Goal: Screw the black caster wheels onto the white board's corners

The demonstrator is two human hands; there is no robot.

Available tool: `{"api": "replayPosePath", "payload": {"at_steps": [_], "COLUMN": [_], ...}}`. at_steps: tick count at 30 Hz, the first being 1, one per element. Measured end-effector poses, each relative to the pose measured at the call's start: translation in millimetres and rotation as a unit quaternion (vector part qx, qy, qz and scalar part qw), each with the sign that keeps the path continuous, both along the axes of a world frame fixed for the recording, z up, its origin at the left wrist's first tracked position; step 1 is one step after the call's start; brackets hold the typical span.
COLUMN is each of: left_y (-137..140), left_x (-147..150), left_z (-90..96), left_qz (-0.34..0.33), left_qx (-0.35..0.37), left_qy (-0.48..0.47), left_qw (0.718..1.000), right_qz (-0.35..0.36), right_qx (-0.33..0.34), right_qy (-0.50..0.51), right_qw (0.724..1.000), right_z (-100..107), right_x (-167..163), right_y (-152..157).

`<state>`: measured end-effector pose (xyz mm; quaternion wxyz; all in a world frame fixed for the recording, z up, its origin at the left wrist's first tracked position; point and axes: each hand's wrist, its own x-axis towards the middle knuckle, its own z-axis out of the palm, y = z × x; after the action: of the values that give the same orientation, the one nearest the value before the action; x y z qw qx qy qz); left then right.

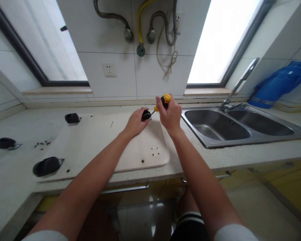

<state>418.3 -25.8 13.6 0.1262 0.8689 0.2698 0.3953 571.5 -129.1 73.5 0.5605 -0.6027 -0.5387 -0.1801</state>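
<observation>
A white board with rounded corners (130, 147) lies on the countertop in front of me. At its far right corner my left hand (137, 122) is closed around a black caster wheel (145, 115). My right hand (171, 115) grips a screwdriver (166, 98) with a yellow and black handle. Its shaft slants down to the left, and the tip meets the caster's base, though the exact contact is too small to see. Several screw holes (155, 151) show in the board's near right corner, where no caster sits.
Black casters stand at the board's left corners (48, 166) (72, 118); another caster (5, 143) lies far left beside several loose screws (42, 145). A double sink (217, 125) with a faucet (240, 83) and a blue thermos jug (278, 85) are right. Hoses and a socket (108, 70) are on the wall.
</observation>
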Motion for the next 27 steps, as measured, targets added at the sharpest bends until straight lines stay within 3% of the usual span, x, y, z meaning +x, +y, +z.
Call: {"api": "replayPosePath", "payload": {"at_steps": [4,8,12,15,17,20,24,27], "left_y": [-14,-21,-4,14,19,17,12,16], "left_x": [-8,-58,-170,-275,-336,-395,-418,-419], "left_z": [3.0,33.6,81.3,96.1,88.7,59.7,18.1,-0.6], "left_qz": [0.019,0.044,0.168,0.337,0.438,0.495,0.515,0.519], "left_qx": [-0.01,0.012,-0.004,-0.05,-0.123,-0.175,-0.225,-0.241], "left_qy": [-0.011,0.0,0.022,0.052,0.1,0.12,0.136,0.139], "left_qw": [1.0,0.999,0.986,0.939,0.885,0.843,0.816,0.808], "right_qz": [-0.028,-0.041,-0.036,-0.035,-0.034,-0.036,-0.04,-0.039], "right_qx": [-0.071,-0.095,-0.094,-0.088,-0.082,-0.075,-0.076,-0.078], "right_qy": [-0.032,-0.023,-0.015,-0.018,-0.016,-0.013,-0.017,-0.023], "right_qw": [0.997,0.994,0.995,0.995,0.996,0.996,0.996,0.996], "right_z": [22,35,40,40,41,43,44,45], "right_x": [-8,-9,-9,-10,-10,-12,-14,-17], "right_y": [3,12,21,25,28,32,37,39]}}
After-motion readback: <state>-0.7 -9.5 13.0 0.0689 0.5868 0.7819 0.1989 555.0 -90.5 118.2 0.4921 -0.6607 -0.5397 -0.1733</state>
